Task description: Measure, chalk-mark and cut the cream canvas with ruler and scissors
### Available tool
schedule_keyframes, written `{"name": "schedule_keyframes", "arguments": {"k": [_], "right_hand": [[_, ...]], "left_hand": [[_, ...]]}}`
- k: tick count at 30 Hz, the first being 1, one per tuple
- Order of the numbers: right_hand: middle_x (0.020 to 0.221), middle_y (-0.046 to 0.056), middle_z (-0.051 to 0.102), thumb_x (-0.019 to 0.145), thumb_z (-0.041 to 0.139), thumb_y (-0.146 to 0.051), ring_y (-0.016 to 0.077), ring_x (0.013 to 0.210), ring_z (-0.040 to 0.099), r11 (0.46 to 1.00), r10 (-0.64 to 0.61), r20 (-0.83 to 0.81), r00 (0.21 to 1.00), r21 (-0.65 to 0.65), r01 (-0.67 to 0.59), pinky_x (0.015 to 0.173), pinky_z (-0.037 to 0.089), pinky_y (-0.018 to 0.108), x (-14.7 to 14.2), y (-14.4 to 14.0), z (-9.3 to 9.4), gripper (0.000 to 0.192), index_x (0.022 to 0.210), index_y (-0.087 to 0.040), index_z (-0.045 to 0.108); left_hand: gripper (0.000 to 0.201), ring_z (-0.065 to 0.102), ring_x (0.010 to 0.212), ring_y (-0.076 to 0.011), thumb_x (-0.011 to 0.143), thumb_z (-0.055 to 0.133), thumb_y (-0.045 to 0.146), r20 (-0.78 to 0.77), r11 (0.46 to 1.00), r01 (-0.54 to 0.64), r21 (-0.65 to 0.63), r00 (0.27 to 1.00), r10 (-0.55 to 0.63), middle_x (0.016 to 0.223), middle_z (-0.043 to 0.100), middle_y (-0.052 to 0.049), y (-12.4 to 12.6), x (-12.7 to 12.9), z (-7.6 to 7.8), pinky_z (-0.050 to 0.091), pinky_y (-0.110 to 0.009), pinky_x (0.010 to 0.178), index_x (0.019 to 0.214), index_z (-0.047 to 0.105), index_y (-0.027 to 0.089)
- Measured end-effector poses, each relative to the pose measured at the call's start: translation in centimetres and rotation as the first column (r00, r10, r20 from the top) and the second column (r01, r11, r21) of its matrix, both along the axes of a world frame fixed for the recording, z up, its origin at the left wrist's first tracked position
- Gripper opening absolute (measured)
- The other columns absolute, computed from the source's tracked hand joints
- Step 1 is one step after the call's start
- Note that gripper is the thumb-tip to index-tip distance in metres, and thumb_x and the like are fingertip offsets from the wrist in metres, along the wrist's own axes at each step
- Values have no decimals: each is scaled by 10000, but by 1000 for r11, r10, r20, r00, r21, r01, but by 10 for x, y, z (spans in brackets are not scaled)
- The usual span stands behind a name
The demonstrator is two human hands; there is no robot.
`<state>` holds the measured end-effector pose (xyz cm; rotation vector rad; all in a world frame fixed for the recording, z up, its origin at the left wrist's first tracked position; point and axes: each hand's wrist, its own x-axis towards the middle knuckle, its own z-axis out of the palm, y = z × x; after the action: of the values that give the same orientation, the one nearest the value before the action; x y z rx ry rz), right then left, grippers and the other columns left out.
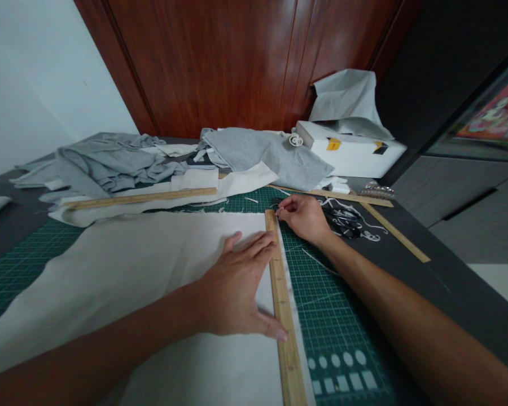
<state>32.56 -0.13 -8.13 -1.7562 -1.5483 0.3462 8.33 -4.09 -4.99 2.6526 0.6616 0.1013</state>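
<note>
A sheet of white fabric point(131, 282) lies spread over a green cutting mat point(342, 316). Along the fabric's right edge lies a wooden ruler point(285, 338), running away from me. My left hand point(237, 287) rests flat on the fabric with fingers spread, its fingertips and thumb against the ruler's left side. My right hand point(305, 217) is at the ruler's far end with its fingers pinched together by the ruler's tip; whether it holds a small marking tool is too small to tell.
Black scissors point(342, 220) lie just right of my right hand. Two more wooden rulers point(144, 197) point(393, 228) lie further back and right. Grey fabric heaps point(105, 163) point(271, 152) and a white box point(351, 149) stand at the back, before a wooden door.
</note>
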Motion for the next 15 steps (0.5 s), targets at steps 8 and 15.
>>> {"name": "schedule_keyframes", "arguments": {"k": [8, 15], "right_hand": [[841, -20, 740, 1014, 767, -271, 156, 738, 723, 1000, 22, 51, 998, -1, -22, 758, 628, 347, -4, -3, 5, 134, 952, -158, 731], [837, -20, 729, 1017, 760, -293, 160, 742, 714, 1000, 18, 77, 997, 16, -20, 758, 620, 349, -5, -1, 3, 147, 963, -161, 727]], "left_hand": [[1310, 234, 1652, -433, 673, 774, 857, -32, 1000, 1, 15, 999, 0, 1775, 230, -235, -1, 0, 2, 57, -679, 1330, 1660, 351, 108], [1306, 233, 1653, -432, 685, 767, 857, -25, 1000, 6, 26, 1000, -5, 1772, 229, -243, -1, 0, 0, 62, -689, 1324, 1661, 338, 104]]}}
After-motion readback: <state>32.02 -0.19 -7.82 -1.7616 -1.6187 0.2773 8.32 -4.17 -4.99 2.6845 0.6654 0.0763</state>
